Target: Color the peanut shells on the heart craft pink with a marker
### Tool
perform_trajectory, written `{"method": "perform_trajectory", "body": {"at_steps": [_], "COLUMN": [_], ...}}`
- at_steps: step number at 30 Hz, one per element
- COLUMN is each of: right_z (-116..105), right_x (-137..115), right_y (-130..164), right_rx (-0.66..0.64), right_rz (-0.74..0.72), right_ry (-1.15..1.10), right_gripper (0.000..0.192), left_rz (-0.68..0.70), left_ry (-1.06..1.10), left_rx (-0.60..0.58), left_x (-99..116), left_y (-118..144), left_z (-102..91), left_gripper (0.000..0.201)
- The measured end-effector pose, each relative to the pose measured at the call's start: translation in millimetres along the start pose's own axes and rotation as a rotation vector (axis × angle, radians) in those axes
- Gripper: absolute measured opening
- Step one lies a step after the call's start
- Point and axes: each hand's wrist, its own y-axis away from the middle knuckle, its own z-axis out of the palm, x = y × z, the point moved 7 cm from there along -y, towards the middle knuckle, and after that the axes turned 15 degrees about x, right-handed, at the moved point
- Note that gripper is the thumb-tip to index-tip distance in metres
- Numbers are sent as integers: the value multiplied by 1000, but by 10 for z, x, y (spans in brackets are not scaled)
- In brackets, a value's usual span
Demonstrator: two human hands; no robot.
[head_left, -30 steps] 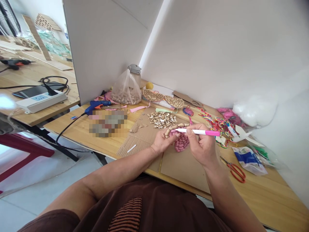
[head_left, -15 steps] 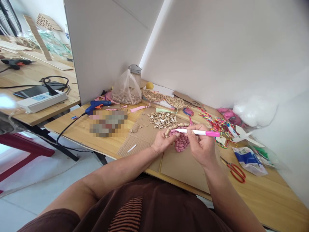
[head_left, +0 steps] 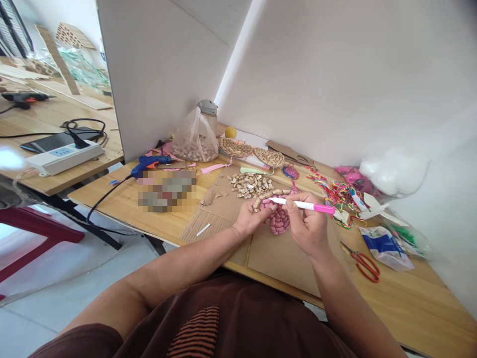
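Observation:
My left hand (head_left: 255,217) grips the left edge of a peanut-shell craft piece (head_left: 279,220), its thumb lying across the front. Most shells on the piece are pink, while those along its top edge are plain tan. A white marker with a pink end (head_left: 303,204) is pinched in my right hand (head_left: 310,226). Its tip points left and meets, or nearly meets, the pink shells by my left thumb. Just beyond my hands lies a heap of loose peanut shells (head_left: 253,185) on a cardboard sheet (head_left: 286,263). My fingers hide part of the piece.
Red-handled scissors (head_left: 365,266) and a blue-and-white packet (head_left: 385,248) lie at the right, near tangled coloured cords (head_left: 341,191). A blue glue gun (head_left: 152,164) with a trailing cord rests at the left. Behind stand a bag of peanuts (head_left: 196,144) and two shell-covered shapes (head_left: 236,147).
My right hand and the marker have shifted slightly left and down along the piece. My left hand keeps its hold in nearly the same place.

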Motion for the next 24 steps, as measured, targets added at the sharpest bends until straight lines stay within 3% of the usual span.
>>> {"method": "perform_trajectory", "body": {"at_steps": [19, 24], "right_z": [-15, -6], "right_x": [-10, -75], "right_y": [-22, -13], "right_rx": [8, 12], "right_rz": [17, -56], "right_ry": [48, 70], "right_gripper": [24, 18], "left_rz": [-8, -27], "left_ry": [14, 15], "left_rx": [-7, 2], "left_x": [40, 32], "left_y": [11, 4], "left_z": [13, 8], "left_gripper": [47, 48]}}
